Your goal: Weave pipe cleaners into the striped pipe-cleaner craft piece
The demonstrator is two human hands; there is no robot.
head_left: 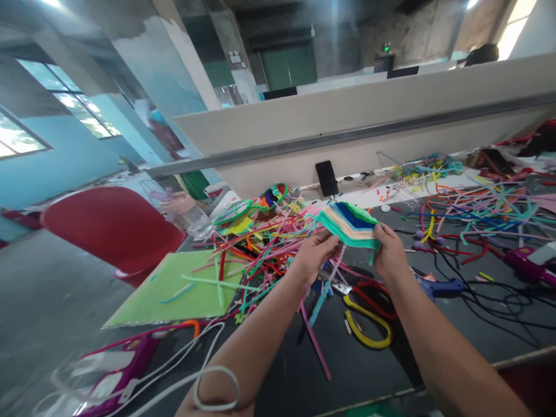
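Both my hands hold a striped pipe-cleaner panel [350, 223] above the dark table. Its bands run green, cream, light blue and navy. My left hand [315, 255] pinches the lower left edge between thumb and fingers. At the right edge, my right hand [388, 246] is closed on the panel in the same way. Under the hands lie scissors [369, 339] with one yellow and one red handle loop, their blades partly hidden. A heap of loose pipe cleaners [260, 249] spreads to the left of the panel. Close to my right wrist is a blue-handled tool [445, 286].
A light green sheet [174, 289] lies at the left, with a purple power strip [125, 376] and white cables in front. A phone [326, 178] leans against the low partition [369, 136]. More pipe cleaners [482, 211] and black cables [478, 301] occupy the right. A red chair [113, 226] stands left.
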